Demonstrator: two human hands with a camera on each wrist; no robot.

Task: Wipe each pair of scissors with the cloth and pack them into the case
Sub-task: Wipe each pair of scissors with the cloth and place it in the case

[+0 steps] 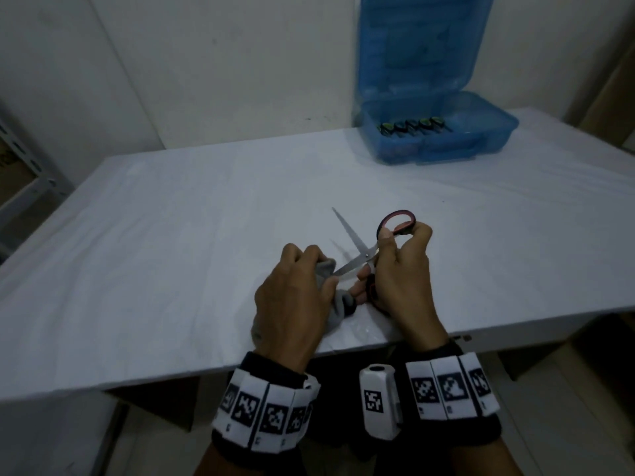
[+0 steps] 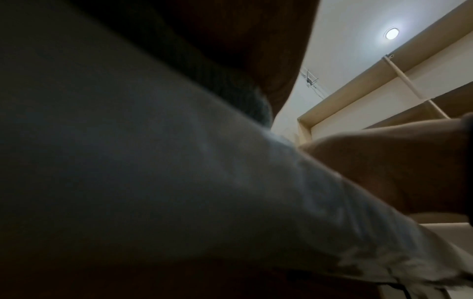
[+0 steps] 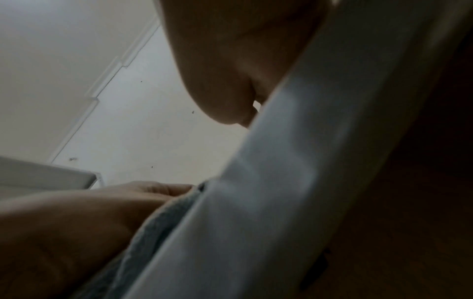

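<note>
The scissors (image 1: 364,250) are held open just above the near middle of the white counter (image 1: 171,235), their blades spread in a V. One blade points toward 11 o'clock, its tip free in the air; the other runs toward 8 o'clock into the grey cloth (image 1: 338,298). The handles are black with red lining. The right hand (image 1: 400,269) grips them: its thumb and fingers curl round the upper loop at 1 o'clock, while the lower loop sits against the palm side of the hand. The left hand (image 1: 292,297), at 9 o'clock from the scissors, has its fingers bunched round the cloth and pinches the lower blade through it. Part of the cloth hangs below the hand, near the counter's front edge.

Well apart, at 1 o'clock on the far right of the counter, stands the blue translucent case (image 1: 443,139), its lid raised against the wall. A row of dark scissor handles (image 1: 412,127) lies in its tray.

Both wrists wear black bands (image 1: 268,417) with white coded tags. The wrist views are dim and blurred, showing only skin, counter cloth and wall.
</note>
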